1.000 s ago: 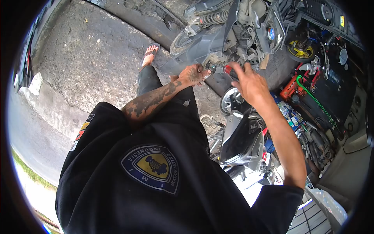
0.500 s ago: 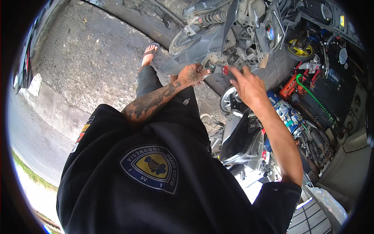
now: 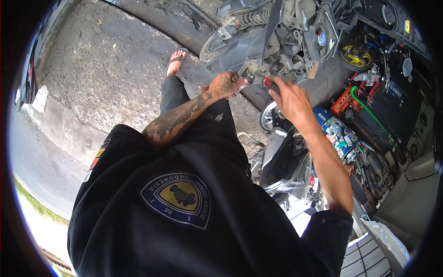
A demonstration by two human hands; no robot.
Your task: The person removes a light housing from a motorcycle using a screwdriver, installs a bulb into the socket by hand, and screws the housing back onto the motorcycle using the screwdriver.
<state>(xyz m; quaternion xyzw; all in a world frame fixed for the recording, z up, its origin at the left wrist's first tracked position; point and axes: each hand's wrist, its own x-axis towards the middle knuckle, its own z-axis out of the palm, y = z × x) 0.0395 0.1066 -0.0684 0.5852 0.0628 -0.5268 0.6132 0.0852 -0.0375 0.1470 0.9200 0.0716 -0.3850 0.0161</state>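
My left hand (image 3: 226,86), at the end of a tattooed forearm, is closed on a small dark part (image 3: 248,77) with a greenish spot. My right hand (image 3: 293,100) is wrapped round a red and black screwdriver handle (image 3: 267,83), just right of that part. The tool's tip is too small to make out. Both hands are beside the lower body of a partly stripped motorcycle (image 3: 288,46), whose dark panel (image 3: 244,57) lies just beyond my left hand.
A second motorcycle (image 3: 288,161) stands below my right hand. To the right are a yellow wheel (image 3: 356,57), an orange-red machine (image 3: 342,102), a green coiled hose (image 3: 374,117) and a blue sticker-covered drum (image 3: 339,136). My sandalled foot (image 3: 175,62) rests on the concrete (image 3: 106,69).
My right hand has shifted slightly, and the red handle has drawn a little away from the small part. My left hand has moved slightly left.
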